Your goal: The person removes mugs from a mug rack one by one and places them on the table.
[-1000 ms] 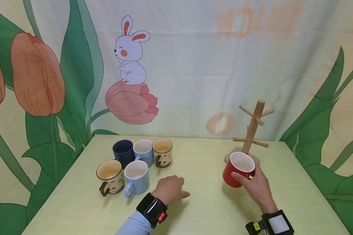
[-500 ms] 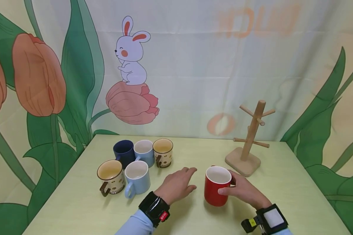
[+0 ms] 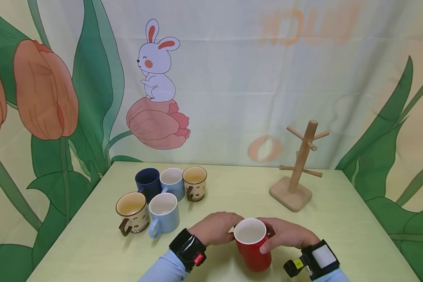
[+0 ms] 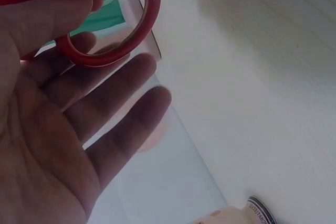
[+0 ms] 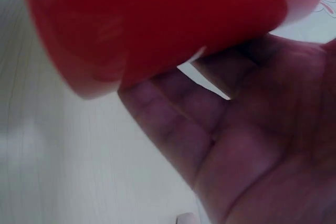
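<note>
A red mug [image 3: 252, 254] with a white inside is in front of me, between my hands in the head view. My right hand [image 3: 289, 234] grips its body from the right, thumb on the near side. In the right wrist view the fingers [image 5: 168, 108] reach behind the red wall. On the mug's left is my left hand [image 3: 215, 228], fingertips right at its side. The left wrist view shows the mug's handle [image 4: 152, 3] beside the left thumb and in front of the fairly straight, spread fingers [image 4: 131, 135].
At the left stand a navy mug [image 3: 147, 183], two light blue mugs [image 3: 165, 214] [image 3: 173, 182] and two spotted cream mugs [image 3: 135, 219] [image 3: 196, 186]. A wooden mug tree [image 3: 300, 160] with bare pegs stands back right. Behind the table [image 3: 352, 235] hangs a printed curtain [image 3: 225, 78].
The red mug, in my right hand, has moved from beside the mug tree left and toward me. My left hand has shifted right and closer, and now meets the mug's left side.
</note>
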Action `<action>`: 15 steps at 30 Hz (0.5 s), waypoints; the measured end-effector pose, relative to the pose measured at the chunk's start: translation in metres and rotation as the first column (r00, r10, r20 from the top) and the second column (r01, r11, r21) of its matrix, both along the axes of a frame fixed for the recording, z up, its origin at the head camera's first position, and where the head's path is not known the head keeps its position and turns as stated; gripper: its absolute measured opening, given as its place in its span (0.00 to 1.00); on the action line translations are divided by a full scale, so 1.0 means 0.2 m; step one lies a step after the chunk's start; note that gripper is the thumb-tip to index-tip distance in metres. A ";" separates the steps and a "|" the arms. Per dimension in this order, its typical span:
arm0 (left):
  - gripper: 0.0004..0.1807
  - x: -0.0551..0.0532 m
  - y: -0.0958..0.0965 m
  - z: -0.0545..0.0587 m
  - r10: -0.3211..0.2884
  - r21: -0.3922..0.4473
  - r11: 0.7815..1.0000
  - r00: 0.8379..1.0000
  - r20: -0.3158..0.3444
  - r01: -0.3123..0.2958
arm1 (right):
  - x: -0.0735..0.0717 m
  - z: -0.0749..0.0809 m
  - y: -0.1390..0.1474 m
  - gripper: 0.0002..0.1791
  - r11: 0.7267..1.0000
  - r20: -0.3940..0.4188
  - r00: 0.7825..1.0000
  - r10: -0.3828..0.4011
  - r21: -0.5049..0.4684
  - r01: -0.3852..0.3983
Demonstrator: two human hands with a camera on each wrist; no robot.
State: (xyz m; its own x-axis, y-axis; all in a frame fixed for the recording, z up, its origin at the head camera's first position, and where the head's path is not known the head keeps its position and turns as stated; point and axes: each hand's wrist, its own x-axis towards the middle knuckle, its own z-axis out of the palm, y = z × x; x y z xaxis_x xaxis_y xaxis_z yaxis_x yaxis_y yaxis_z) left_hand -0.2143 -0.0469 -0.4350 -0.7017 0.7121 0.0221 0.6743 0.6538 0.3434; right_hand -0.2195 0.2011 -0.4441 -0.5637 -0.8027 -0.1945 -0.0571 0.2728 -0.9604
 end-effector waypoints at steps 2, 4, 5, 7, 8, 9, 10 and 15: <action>0.13 0.00 0.00 0.01 -0.026 0.007 1.000 0.999 0.034 0.026 | 0.00 0.00 0.00 0.34 0.999 0.035 0.999 0.041 -0.022 -0.040; 0.09 0.00 0.00 0.01 -0.060 0.021 0.998 0.996 0.058 0.059 | 0.00 0.00 0.00 0.34 0.996 0.074 0.994 0.076 -0.041 -0.073; 0.07 0.00 0.00 0.01 -0.078 0.024 0.997 0.995 0.064 0.077 | 0.00 0.01 0.00 0.34 0.995 0.093 0.992 0.089 -0.045 -0.085; 0.05 0.00 -0.01 0.01 -0.116 0.036 0.993 0.991 0.071 0.113 | 0.00 0.01 0.01 0.34 0.993 0.120 0.987 0.110 -0.052 -0.105; 0.04 0.00 -0.01 0.00 -0.135 0.040 0.990 0.988 0.071 0.132 | 0.00 0.01 0.01 0.34 0.993 0.131 0.985 0.115 -0.051 -0.110; 0.03 -0.01 -0.02 0.00 -0.154 0.045 0.988 0.986 0.072 0.151 | 0.00 0.01 0.02 0.34 0.992 0.140 0.983 0.119 -0.048 -0.114; 0.03 -0.01 -0.02 0.00 -0.169 0.048 0.985 0.983 0.076 0.166 | 0.00 0.01 0.02 0.34 0.992 0.145 0.981 0.127 -0.047 -0.121; 0.03 -0.01 -0.04 -0.01 -0.203 0.067 0.978 0.975 0.091 0.197 | 0.00 0.00 0.03 0.35 0.991 0.157 0.979 0.129 -0.050 -0.122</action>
